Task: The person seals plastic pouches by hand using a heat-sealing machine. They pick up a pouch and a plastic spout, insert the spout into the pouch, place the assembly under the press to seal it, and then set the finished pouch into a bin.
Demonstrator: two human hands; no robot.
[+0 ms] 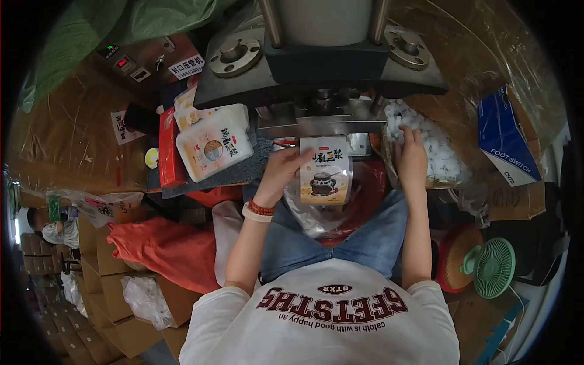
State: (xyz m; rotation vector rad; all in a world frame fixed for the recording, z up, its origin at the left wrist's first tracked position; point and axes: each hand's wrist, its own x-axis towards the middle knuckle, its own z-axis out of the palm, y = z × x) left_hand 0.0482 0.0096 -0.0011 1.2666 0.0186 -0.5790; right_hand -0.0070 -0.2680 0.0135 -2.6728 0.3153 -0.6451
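My left hand [283, 172], with a red bead bracelet at the wrist, grips the left edge of a white printed pouch [324, 176]. The pouch hangs upright, its top edge close under the press's metal jaw [322, 125]. My right hand [412, 155] reaches to the left side of a box filled with small white plastic pieces [435, 149]. Its fingers are apart among the pieces, and I cannot make out any piece held. More printed pouches [216, 146] lie stacked on a grey cloth to the left.
The heavy press [322, 61] stands directly ahead. A red box [171, 149] is beside the stacked pouches. On the right are a blue-and-white foot switch box [508, 140] and a green fan [494, 267]. A plastic-lined red container [368, 185] sits between my knees.
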